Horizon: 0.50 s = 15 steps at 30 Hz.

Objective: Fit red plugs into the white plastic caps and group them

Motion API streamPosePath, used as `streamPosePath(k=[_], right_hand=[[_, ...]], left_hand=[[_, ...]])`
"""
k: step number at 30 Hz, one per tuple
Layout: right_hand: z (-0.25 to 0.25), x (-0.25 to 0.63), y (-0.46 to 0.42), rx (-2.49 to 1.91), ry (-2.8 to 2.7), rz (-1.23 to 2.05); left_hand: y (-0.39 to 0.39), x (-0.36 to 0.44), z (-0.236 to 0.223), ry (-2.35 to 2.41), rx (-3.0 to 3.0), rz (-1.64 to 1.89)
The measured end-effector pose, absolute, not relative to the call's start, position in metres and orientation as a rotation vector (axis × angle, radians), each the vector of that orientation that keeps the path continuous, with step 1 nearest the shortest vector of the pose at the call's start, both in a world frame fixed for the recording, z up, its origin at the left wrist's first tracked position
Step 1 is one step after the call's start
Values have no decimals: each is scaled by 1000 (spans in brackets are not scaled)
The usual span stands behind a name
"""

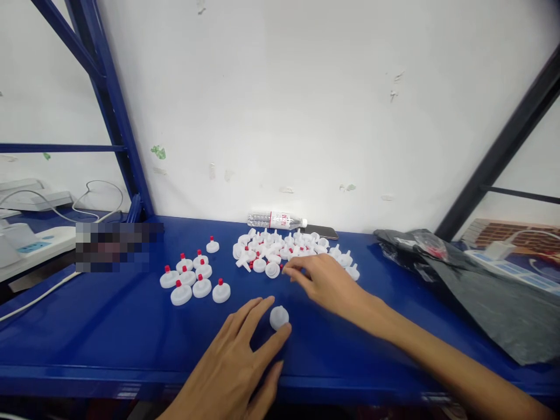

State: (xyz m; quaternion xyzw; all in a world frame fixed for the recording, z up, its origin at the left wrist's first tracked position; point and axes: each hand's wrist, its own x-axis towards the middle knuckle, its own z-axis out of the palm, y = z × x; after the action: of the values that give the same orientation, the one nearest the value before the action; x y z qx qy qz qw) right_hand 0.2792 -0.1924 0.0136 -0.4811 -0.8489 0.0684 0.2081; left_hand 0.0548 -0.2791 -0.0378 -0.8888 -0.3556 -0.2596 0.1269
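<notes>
A small white plastic cap with a raised centre [279,318] sits on the blue table between the thumb and index finger of my left hand [234,356]. The thumb lies against its near edge, while the fingers are spread around it rather than closed. At the front of a pile of white funnel-shaped caps and small red tips [273,259], my right hand [321,280] has thumb and fingers drawn into a pinch. What is between those fingertips, if anything, is too small to make out. To the left stand several white caps with red tips [202,287], upright in a loose group.
Behind the pile lie a clear plastic bottle [277,220] and a dark phone [324,232]. A black plastic bag [476,297] covers the right side. Power strips [48,245] with cables are at the left, near a blue metal post [118,116]. A white wall closes off the back.
</notes>
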Motion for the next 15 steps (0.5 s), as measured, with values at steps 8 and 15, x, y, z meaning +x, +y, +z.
streamPosePath(k=[8, 15], right_hand=[[-6, 273, -151, -1530, -2416, -26], [-12, 276, -154, -1467, -2406, 74]], left_hand=[[-271, 54, -46, -998, -2625, -605], [-273, 54, -46, -988, -2629, -603]])
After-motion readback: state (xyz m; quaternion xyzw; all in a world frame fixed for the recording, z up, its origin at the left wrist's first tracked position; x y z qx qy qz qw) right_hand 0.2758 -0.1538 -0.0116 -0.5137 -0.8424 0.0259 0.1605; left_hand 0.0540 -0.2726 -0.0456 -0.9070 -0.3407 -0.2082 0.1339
